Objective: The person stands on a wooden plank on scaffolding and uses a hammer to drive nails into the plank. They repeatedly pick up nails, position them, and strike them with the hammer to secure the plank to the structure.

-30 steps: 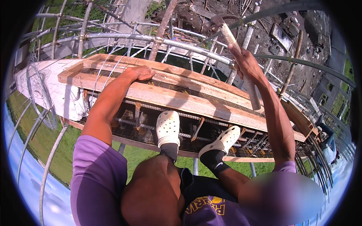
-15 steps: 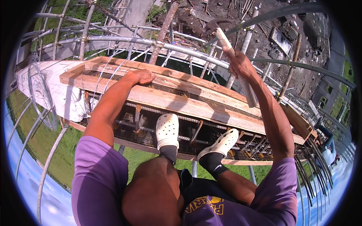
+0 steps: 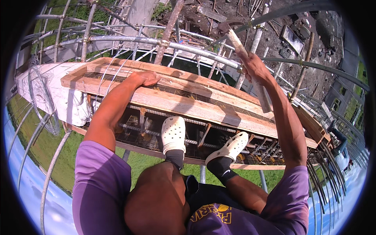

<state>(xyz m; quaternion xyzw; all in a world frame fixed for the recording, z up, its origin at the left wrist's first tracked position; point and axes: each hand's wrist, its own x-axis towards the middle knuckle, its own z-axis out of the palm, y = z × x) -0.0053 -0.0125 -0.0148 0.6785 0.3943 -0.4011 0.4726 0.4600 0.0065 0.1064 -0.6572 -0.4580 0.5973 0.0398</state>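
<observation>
My right hand [image 3: 257, 69] is raised above the right part of a long wooden form frame, closed round the pale wooden handle of a hammer [image 3: 237, 44]. The dark hammer head points up and away, and the handle's butt hangs below my fist. Further left, my left hand [image 3: 149, 78] is closed over the frame's middle plank [image 3: 176, 85], its fingertips mostly hidden. The near plank [image 3: 184, 102] runs lengthwise beside it. Steel reinforcing bars [image 3: 192, 141] lie in the dark trough on the near side of the planks.
My feet in white clogs [image 3: 173, 134] stand over the bars. Tie wire [image 3: 43, 94] is coiled on a white concrete beam [image 3: 70, 105] at left. Scaffold pipes [image 3: 149, 41] cross beyond the frame, with ground far below. Bare rods [image 3: 327, 168] jut out at right, near another person [image 3: 340, 156].
My right hand and the hammer have shifted slightly right and nearer, and the hammer head now shows more plainly. My left hand stays in place on the plank.
</observation>
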